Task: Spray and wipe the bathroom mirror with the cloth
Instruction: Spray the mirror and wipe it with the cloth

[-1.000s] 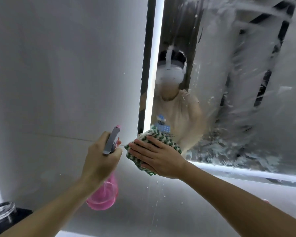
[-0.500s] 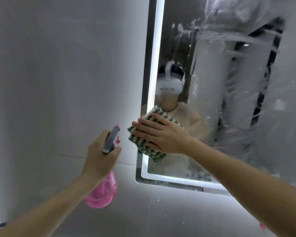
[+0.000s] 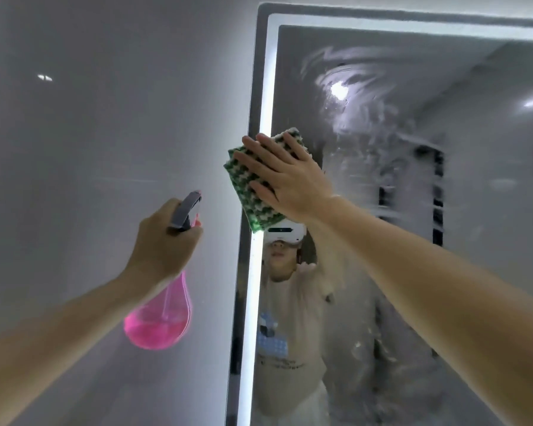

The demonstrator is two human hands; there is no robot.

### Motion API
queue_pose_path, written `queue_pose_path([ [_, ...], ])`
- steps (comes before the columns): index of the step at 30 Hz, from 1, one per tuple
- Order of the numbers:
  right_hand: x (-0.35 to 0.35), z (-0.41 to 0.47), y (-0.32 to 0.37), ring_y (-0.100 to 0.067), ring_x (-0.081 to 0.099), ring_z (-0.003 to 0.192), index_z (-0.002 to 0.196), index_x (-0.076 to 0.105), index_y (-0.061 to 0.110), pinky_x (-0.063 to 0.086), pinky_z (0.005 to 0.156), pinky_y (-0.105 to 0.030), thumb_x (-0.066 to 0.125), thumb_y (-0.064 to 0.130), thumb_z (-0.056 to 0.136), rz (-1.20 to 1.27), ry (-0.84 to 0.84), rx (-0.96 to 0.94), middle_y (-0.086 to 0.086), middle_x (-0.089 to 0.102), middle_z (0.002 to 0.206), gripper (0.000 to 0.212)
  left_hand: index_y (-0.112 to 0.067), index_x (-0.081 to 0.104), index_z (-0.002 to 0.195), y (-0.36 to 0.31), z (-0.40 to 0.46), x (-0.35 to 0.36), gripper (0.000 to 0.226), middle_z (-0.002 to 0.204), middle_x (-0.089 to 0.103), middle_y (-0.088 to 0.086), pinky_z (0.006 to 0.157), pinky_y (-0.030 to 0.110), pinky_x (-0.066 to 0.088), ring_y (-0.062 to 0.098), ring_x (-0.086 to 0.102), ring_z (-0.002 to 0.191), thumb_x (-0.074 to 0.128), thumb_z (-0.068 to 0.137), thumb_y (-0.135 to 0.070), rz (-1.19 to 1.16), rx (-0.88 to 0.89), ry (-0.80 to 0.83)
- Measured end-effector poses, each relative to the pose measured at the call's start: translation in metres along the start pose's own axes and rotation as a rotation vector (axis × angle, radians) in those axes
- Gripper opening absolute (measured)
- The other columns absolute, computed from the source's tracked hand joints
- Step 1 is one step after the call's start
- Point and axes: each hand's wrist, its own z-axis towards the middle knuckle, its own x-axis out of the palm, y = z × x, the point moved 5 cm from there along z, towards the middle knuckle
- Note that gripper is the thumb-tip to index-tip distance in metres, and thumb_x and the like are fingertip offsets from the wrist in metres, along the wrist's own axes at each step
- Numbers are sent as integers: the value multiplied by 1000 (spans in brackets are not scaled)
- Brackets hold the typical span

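The bathroom mirror has a lit white strip along its left and top edges and is smeared with wet streaks. My right hand presses a folded green-and-white cloth flat against the mirror's left edge, fingers straight and spread. My left hand grips the neck of a pink spray bottle with a grey trigger head, held out in front of the wall left of the mirror. A little pink liquid sits in the bottle's bottom.
A plain grey-white wall fills the left side. The mirror shows a reflection of a person in a beige shirt wearing a white headset, and a dark doorway behind.
My right hand has slid the cloth up the mirror's left edge from near the bottom corner to the upper part. The view tilted upward. My left hand still holds the bottle.
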Motion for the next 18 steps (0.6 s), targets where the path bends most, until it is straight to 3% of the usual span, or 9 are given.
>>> queue_pose_path([
  [4,-9,39,-33,-16,4,146,151,11,30,-10,115,-39,12,45,98,-17,54,117,4,9,159,55,-11,52,92,-32,46,0,7,64,42,1,47,16,30,13,37,54,52,87,-6,11,84,-5],
  [8,-15,72,-63,-14,-1,146,152,3,31,-10,116,-39,14,45,101,-21,54,238,6,0,159,54,-26,51,99,-56,81,2,25,65,43,2,52,27,34,16,38,57,52,83,-6,-22,119,-2],
  [13,-20,109,-93,-14,-2,146,151,2,32,-9,117,-40,14,45,101,25,52,307,7,0,159,54,-21,54,85,-68,103,0,17,65,47,3,53,27,34,19,38,57,53,81,-5,-106,108,-25],
  [18,-29,145,-130,-13,-3,146,151,2,32,-8,117,-41,16,45,101,59,49,368,6,-1,159,54,-10,59,99,-85,115,-3,20,87,63,15,61,29,39,25,52,70,52,81,-4,-85,141,-42],
])
